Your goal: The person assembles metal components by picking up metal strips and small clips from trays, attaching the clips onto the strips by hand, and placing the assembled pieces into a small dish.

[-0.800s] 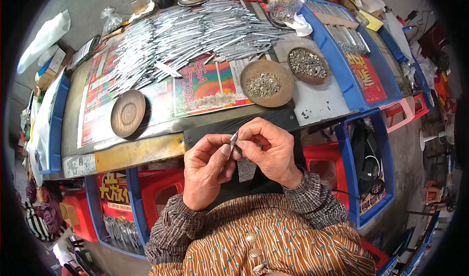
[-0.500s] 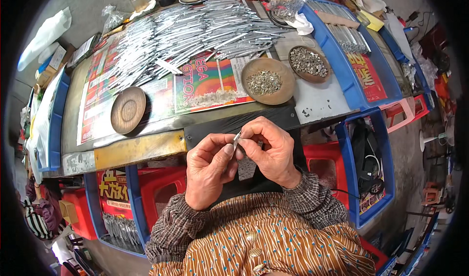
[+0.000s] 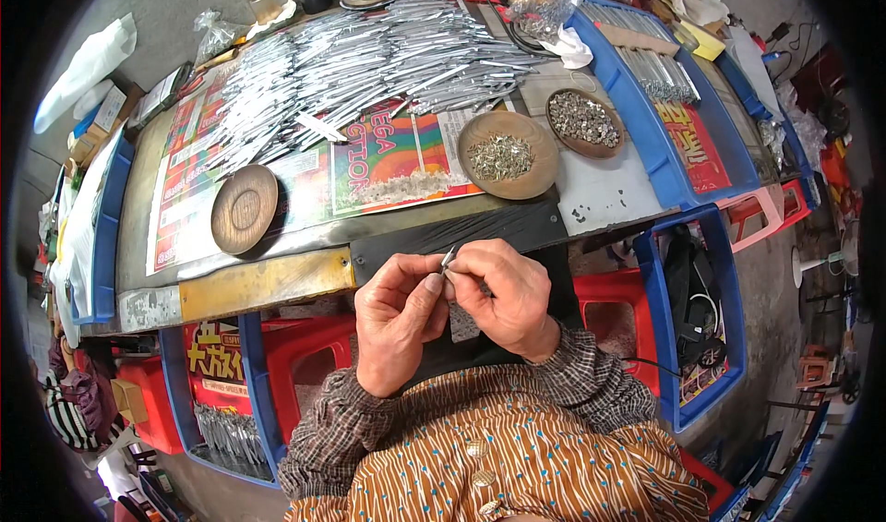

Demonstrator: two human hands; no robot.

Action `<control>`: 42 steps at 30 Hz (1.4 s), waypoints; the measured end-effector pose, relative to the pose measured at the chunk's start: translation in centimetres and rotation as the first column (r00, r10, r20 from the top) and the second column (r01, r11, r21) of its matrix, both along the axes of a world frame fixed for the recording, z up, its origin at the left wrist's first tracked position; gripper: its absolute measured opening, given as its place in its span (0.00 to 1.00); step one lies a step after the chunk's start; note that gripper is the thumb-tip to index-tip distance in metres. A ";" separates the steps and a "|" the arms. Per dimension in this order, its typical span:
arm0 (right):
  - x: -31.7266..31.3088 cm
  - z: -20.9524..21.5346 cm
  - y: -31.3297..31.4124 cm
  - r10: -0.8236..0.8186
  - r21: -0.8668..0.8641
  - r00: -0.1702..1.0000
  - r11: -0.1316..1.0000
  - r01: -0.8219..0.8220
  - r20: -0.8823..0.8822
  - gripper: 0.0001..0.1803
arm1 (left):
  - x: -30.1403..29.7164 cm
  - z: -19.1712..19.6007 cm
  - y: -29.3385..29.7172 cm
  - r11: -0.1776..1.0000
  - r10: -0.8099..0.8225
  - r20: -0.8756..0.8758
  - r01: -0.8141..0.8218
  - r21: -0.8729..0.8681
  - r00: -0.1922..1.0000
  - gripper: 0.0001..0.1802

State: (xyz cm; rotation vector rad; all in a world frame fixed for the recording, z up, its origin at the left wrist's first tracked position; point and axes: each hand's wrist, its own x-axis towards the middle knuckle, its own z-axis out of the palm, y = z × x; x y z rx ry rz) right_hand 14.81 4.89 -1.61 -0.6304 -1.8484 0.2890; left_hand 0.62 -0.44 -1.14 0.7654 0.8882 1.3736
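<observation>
Head view, the only one: we've got a small metal pc. (image 3: 449, 257) betw. our two hands, just this side of the table's (image 3: 138, 217) near edge. Our L hand (image 3: 397, 314) pinches it, thumb vs. index, fingers narrow, the others curled in. Our R hand (image 3: 506, 291) meets it from the R, thumb & index tips drawn in tight on it too, right beside the L tips. The bright end sticks up past the fingertips, leaning a bit R; lower end's hidden by the fingers, so we can't tell its full length. Beyond, on the table: wooden plate (image 3: 542, 167) w/ small metal bits, ahead & R; brown dish (image 3: 595, 151) w/ greyish bits next to it; round wooden dish (image 3: 245, 210) to the L; big pile of silvery strips (image 3: 369, 65) at the back.
</observation>
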 end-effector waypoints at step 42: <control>11.7 -0.5 10.2 -0.580 0.096 0.609 0.762 0.640 0.541 0.22 | 0.3 0.5 4.6 0.838 0.452 -0.812 0.137 0.528 0.369 0.20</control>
